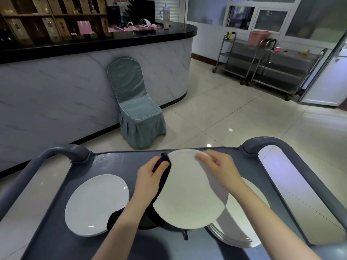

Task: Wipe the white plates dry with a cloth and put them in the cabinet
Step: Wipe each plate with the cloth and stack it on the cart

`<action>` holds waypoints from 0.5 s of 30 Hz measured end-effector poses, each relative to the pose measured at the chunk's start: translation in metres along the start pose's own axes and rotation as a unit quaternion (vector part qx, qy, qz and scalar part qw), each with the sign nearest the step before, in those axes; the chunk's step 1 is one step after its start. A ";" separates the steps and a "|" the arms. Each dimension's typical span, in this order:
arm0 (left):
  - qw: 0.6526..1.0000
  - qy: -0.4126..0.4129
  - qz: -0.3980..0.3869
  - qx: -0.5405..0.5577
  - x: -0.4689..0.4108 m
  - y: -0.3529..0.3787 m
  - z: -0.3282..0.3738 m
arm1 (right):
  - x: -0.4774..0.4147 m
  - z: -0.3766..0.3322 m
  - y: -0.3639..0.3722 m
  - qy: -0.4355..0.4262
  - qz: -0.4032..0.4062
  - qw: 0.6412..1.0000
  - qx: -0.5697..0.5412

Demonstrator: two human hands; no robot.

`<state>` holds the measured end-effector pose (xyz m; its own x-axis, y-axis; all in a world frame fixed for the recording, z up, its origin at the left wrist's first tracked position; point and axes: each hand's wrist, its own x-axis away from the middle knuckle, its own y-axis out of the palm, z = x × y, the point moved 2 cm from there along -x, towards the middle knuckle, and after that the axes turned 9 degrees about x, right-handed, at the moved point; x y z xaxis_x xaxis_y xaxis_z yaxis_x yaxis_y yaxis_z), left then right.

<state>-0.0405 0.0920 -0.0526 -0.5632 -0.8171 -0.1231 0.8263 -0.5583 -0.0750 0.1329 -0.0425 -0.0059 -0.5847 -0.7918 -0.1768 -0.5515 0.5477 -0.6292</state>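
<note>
Pale glossy tile floor (234,113) fills the room, with ceiling-light reflections. Far left: long curved counter (56,94), marble-pattern front, black top; brown shelving with boxes behind it. Near field: dark grey cart top (116,164), working surface, raised lip, rounded grey handle at the left corner (62,149) and at the right (272,142). Far right, by the windows: two steel trolleys (272,62) side by side, a pink bin (258,37) on the nearer-left one. A chair (135,102) in a grey-blue skirted cover stands against the counter front.

On the cart:
- held plate (187,194), white, raised above the surface and tilted, centre of the cart.
- left plates (95,203), white, lying flat at the left; count unclear, more than one rim shows.
- right stack (242,228), white, several rims visible, partly hidden under the held plate.
- cloth (163,173), dark purple-black, against the left rim of the held plate and trailing down under it.

Left hand (150,177): fingers curled round the cloth, pressing it to the plate's rim. Right hand (219,166): grips the upper right rim of the held plate, fingers over its face.

Striped tumbler (166,17) stands on the counter's black top.
</note>
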 end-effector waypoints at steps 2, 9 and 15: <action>0.997 -0.050 0.050 0.035 0.008 -0.003 -0.008 | 0.002 0.006 -0.002 0.045 0.059 0.997 -0.035; 0.994 0.029 -0.093 -0.049 -0.009 -0.003 0.010 | 0.005 0.002 0.004 -0.018 -0.035 0.999 0.025; 0.992 0.055 -0.092 -0.064 -0.016 -0.001 0.015 | 0.007 0.001 0.008 -0.008 0.017 1.000 0.003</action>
<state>-0.0323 0.1032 -0.0357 -0.7064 -0.6783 -0.2023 0.7075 -0.6684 -0.2297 0.1246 -0.0444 -0.0126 -0.5938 -0.7768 -0.2098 -0.5273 0.5727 -0.6277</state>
